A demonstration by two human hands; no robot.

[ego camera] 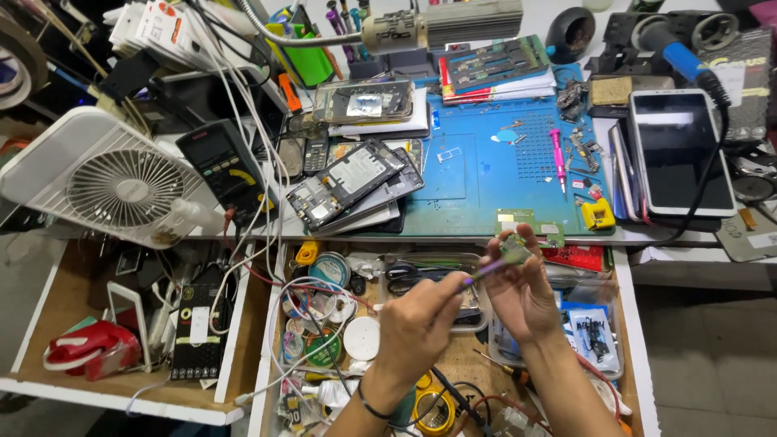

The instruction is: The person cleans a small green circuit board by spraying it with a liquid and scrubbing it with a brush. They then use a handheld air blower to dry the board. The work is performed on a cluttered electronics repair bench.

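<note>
Left hand (417, 324) grips a purple-tipped tool (486, 269); right hand (522, 295) pinches a small circuit board (511, 249) above the crowded open drawer (641, 356)

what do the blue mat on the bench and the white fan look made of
Blue mat: likely silicone or rubber, matte, with moulded grids and little trays. White fan: looks like plastic, smooth and slightly glossy, with a thin slatted grille. Neither hand touches them.

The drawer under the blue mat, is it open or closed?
Open. The drawer is pulled out from under the workbench edge, and its contents, wire spools and scissors, show from above. Both hands work over it.
</note>
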